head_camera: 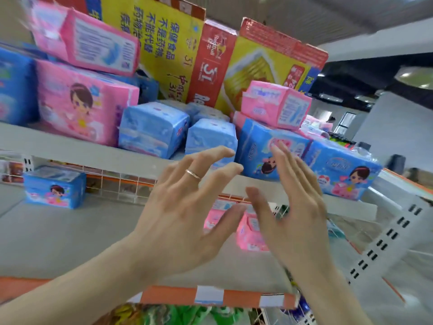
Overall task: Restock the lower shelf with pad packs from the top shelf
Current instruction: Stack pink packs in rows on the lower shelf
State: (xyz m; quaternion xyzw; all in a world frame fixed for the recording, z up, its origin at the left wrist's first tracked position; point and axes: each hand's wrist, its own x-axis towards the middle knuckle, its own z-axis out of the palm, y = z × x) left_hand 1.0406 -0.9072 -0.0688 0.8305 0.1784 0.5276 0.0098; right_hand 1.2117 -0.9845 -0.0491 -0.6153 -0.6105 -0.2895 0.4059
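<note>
Both my hands are raised in front of the top shelf, fingers spread and holding nothing. My left hand, with a ring on one finger, reaches with its fingertips close to a small blue pad pack at the shelf's front. My right hand is beside it, in front of a larger blue pad pack. More blue packs and pink packs are piled on the top shelf. On the lower shelf stand one blue pack and pink packs partly hidden behind my hands.
Tall yellow and red cartons stand behind the packs on the top shelf. A large pink pack sits at its left. The lower shelf has an orange front edge and a slotted upright on the right.
</note>
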